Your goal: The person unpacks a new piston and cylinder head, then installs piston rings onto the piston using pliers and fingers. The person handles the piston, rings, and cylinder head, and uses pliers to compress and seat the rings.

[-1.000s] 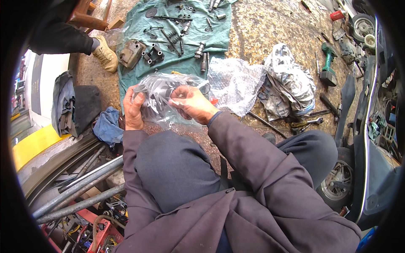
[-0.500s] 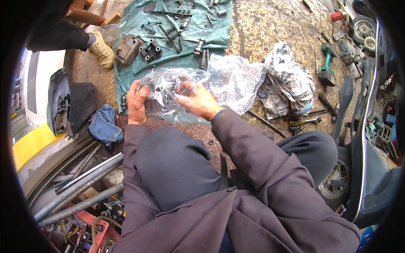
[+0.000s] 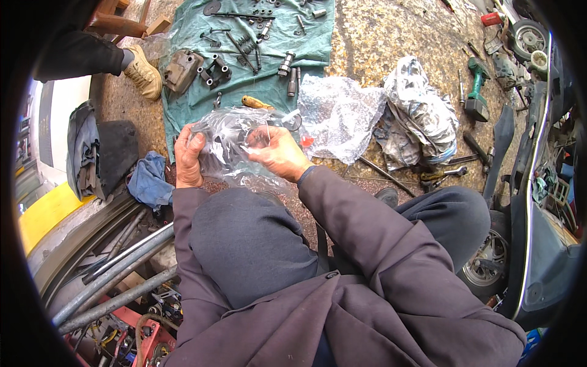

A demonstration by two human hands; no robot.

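A crinkled clear plastic bag is held up between my hands, above the near edge of the green cloth. Something greyish shows through the film, but glare hides its shape. My left hand grips the bag's left side, thumb up. At its right side my right hand has its fingers closed on the plastic, thumb and fingertips pressing into the folds. Just beyond the bag lies a tool with a yellow handle, partly covered. Bubble wrap is spread to the right of my right hand.
Engine parts lie on the cloth, among them a grey metal cover and a short shaft. Crumpled rags and a green cordless drill are to the right. Another person's shoe stands far left. Metal pipes lie lower left.
The bag and both hands have come slightly left and nearer, and the yellow handle beyond them now shows. My right fingers have shifted on the plastic. Both hands keep their hold.
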